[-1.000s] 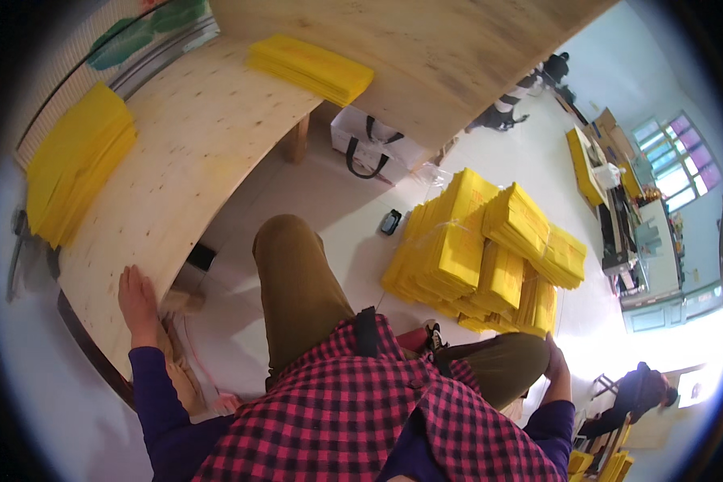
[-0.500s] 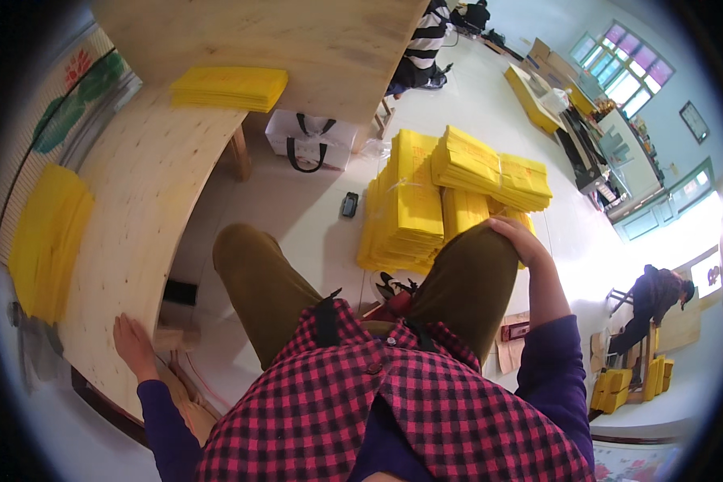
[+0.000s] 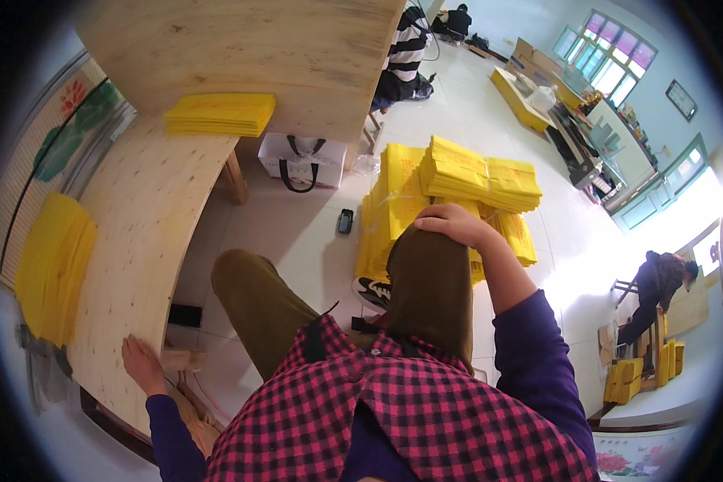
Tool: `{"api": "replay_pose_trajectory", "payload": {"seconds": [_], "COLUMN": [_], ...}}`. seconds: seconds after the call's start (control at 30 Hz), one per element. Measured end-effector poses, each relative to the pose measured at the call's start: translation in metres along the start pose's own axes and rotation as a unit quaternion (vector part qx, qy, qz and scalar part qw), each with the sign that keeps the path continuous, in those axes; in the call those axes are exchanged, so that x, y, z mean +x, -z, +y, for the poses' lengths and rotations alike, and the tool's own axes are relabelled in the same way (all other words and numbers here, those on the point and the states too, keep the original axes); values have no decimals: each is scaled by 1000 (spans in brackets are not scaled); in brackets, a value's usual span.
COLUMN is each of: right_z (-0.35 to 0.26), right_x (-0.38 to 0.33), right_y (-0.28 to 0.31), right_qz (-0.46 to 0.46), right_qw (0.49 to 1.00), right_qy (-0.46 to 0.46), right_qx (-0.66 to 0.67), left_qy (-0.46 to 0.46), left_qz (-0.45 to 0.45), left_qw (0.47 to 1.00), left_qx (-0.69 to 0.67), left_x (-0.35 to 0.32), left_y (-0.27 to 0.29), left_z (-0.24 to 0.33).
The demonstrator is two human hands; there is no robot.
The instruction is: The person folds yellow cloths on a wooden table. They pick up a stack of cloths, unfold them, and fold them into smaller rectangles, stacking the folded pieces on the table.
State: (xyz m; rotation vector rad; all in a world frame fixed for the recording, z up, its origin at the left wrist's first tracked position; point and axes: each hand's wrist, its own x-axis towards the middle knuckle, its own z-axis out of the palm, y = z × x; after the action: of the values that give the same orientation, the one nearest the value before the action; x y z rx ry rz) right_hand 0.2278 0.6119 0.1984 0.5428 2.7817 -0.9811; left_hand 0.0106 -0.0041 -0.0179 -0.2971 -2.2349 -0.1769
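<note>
Knee (image 3: 430, 277) supports the right hand (image 3: 455, 224), its fingers draped and gripping nothing; the left hand (image 3: 142, 365) rests empty, fingers extended, on the plywood table (image 3: 128, 265). Fanned yellow stack (image 3: 54, 269) lies on that table, ahead and left of the left hand, which is the nearer one, the stack's long axis roughly along the table's length. Tied yellow bundles (image 3: 402, 181) stand on the floor (image 3: 297, 241) just beyond the right hand, lower ones partly hidden by the knee; sheets or bags, cannot tell.
</note>
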Motion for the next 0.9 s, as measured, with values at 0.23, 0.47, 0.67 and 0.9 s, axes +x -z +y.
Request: {"api": "replay_pose_trajectory", "payload": {"seconds": [0.23, 0.47, 0.67, 0.9], "right_z": [1, -9, -5, 17], "right_x": [22, 51, 81, 131], "right_y": [-13, -31, -60, -100], "right_qz": [-16, -63, -60, -57], "right_qw": [999, 996, 997, 998], "right_qy": [31, 44, 33, 26], "right_qx": [19, 37, 43, -3], "left_qy": [63, 12, 74, 52], "left_qz": [-158, -98, -249, -258], "left_qw": [985, 994, 965, 963], "left_qx": [5, 36, 30, 56], "left_x": [11, 4, -7, -18], "left_y": [5, 2, -6, -17], "left_z": [-5, -10, -33, -44]}}
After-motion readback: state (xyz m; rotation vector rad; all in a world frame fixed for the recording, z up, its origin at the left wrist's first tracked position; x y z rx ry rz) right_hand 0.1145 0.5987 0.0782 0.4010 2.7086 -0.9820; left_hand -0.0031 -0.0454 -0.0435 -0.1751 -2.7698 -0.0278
